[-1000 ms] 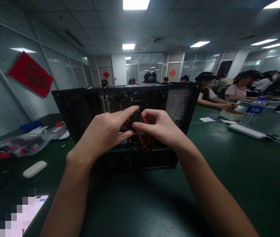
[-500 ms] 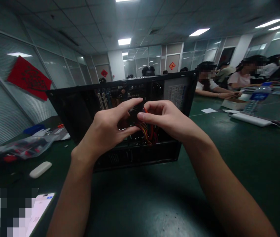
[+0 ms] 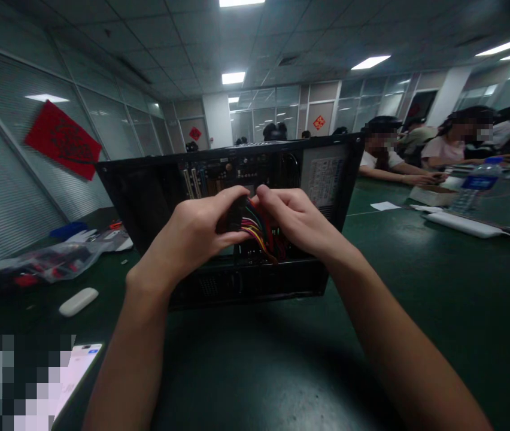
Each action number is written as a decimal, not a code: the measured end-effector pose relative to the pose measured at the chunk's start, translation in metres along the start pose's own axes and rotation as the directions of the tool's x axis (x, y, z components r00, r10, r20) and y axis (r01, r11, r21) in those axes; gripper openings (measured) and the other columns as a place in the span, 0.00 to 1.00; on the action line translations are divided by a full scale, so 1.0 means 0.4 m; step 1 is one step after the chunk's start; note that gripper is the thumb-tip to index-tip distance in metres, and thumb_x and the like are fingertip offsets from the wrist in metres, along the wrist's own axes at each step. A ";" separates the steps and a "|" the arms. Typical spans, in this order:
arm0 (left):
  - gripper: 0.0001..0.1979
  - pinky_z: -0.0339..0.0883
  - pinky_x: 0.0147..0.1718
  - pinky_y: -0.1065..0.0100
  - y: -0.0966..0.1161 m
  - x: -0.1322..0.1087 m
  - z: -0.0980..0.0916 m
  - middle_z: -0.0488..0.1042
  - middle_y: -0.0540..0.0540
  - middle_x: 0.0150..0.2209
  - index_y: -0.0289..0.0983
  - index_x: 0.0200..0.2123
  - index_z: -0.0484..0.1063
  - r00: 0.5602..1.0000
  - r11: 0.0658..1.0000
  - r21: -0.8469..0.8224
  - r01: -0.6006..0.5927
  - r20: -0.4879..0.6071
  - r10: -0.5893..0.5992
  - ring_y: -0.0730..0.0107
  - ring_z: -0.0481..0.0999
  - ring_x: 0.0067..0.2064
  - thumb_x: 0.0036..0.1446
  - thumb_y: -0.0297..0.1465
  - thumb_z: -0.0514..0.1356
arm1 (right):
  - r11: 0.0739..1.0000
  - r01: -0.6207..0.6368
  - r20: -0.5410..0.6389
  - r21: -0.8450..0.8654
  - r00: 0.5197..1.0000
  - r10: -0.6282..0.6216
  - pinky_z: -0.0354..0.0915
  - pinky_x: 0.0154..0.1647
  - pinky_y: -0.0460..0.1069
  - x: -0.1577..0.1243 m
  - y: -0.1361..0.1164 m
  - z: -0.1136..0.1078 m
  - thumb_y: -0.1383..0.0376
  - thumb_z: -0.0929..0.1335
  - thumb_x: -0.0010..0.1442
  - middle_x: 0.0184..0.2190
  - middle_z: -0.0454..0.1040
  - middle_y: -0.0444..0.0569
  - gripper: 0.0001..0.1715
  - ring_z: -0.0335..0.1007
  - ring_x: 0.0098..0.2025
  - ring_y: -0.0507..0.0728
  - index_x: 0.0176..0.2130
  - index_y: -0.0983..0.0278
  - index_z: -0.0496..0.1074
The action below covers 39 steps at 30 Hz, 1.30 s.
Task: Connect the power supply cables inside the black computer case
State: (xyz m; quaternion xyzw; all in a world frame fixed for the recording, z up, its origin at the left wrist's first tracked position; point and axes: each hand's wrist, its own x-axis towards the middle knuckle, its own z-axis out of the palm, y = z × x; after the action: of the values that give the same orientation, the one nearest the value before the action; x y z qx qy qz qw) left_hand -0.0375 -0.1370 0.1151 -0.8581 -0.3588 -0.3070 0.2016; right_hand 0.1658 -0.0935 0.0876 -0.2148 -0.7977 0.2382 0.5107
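Observation:
An open black computer case (image 3: 138, 197) stands on the green table (image 3: 246, 365) in front of me. Inside it show a motherboard (image 3: 237, 170) and, at the upper right, a power supply (image 3: 324, 173) with a label. My left hand (image 3: 196, 224) is closed around a wide black power connector (image 3: 236, 212), thumb above and fingers below. From this connector a bundle of coloured wires (image 3: 257, 230) bends down to the right. My right hand (image 3: 297, 215) is closed beside it, its thumb and fingers at the red wires of the bundle. Its fingertips are partly hidden.
On the left lie a clear plastic bag (image 3: 52, 260), a white oval case (image 3: 78, 301) and a lit phone (image 3: 78, 374). To the right are a water bottle (image 3: 479, 185), a white power strip (image 3: 464, 222) and a small box (image 3: 432, 194). Other people sit at the tables beyond.
The connector has turned and shifted slightly left in my left hand, so more of its wires show. My right hand has moved off the connector to the red wires, its thumb now raised.

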 end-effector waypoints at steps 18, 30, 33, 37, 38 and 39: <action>0.18 0.68 0.33 0.70 -0.051 0.007 0.043 0.75 0.50 0.33 0.36 0.48 0.70 0.976 0.994 0.104 -0.044 -0.208 0.065 0.70 0.76 0.32 0.56 0.35 0.68 | 0.471 0.494 0.112 -0.730 0.768 -0.631 0.72 0.45 0.54 0.005 0.086 -0.018 0.69 0.63 0.69 0.47 0.76 0.53 0.14 0.72 0.47 0.58 0.50 0.60 0.75; 0.05 0.71 0.40 0.67 -0.013 0.038 0.061 0.79 0.45 0.36 0.37 0.36 0.75 0.929 0.994 -0.003 -0.108 -0.356 0.100 0.68 0.77 0.38 0.61 0.33 0.65 | 0.564 0.287 0.038 -0.774 0.911 -0.411 0.61 0.30 0.48 -0.043 -0.001 -0.109 0.68 0.67 0.60 0.35 0.78 0.50 0.14 0.70 0.30 0.53 0.45 0.64 0.78; 0.06 0.72 0.40 0.67 0.001 0.042 0.065 0.80 0.45 0.38 0.37 0.35 0.78 0.910 0.984 -0.176 -0.013 -0.410 -0.062 0.67 0.79 0.39 0.59 0.35 0.66 | 0.656 0.253 0.006 -0.711 0.935 -0.354 0.61 0.30 0.48 -0.046 -0.020 -0.136 0.68 0.68 0.61 0.34 0.79 0.50 0.12 0.69 0.29 0.52 0.44 0.65 0.80; 0.11 0.73 0.33 0.68 0.014 0.044 0.068 0.81 0.47 0.32 0.38 0.34 0.80 0.875 0.796 -0.575 0.186 -0.272 -0.401 0.66 0.80 0.34 0.57 0.40 0.68 | 0.741 0.187 -0.009 -0.645 0.968 -0.252 0.57 0.26 0.47 -0.046 -0.036 -0.161 0.64 0.69 0.63 0.27 0.76 0.47 0.10 0.67 0.25 0.51 0.37 0.65 0.81; 0.13 0.74 0.31 0.68 0.013 0.044 0.068 0.81 0.46 0.31 0.37 0.33 0.80 0.859 0.709 -0.673 0.214 -0.216 -0.465 0.66 0.80 0.32 0.56 0.42 0.68 | 0.765 0.162 -0.024 -0.624 0.974 -0.226 0.55 0.25 0.47 -0.046 -0.038 -0.164 0.62 0.69 0.63 0.24 0.74 0.46 0.12 0.65 0.24 0.50 0.32 0.65 0.80; 0.16 0.74 0.30 0.68 0.010 0.045 0.067 0.81 0.46 0.31 0.37 0.32 0.79 0.844 0.615 -0.756 0.226 -0.164 -0.511 0.66 0.80 0.31 0.55 0.45 0.68 | 0.792 0.128 -0.055 -0.597 0.978 -0.199 0.54 0.23 0.46 -0.047 -0.039 -0.164 0.59 0.69 0.65 0.20 0.71 0.45 0.18 0.63 0.22 0.49 0.27 0.65 0.78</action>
State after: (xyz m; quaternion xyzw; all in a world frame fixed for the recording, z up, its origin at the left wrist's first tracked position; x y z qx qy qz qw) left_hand -0.0142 -0.1156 0.1072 -0.7002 -0.3397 -0.6093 -0.1516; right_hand 0.2318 -0.1063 0.1075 -0.3063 -0.8168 -0.0792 0.4824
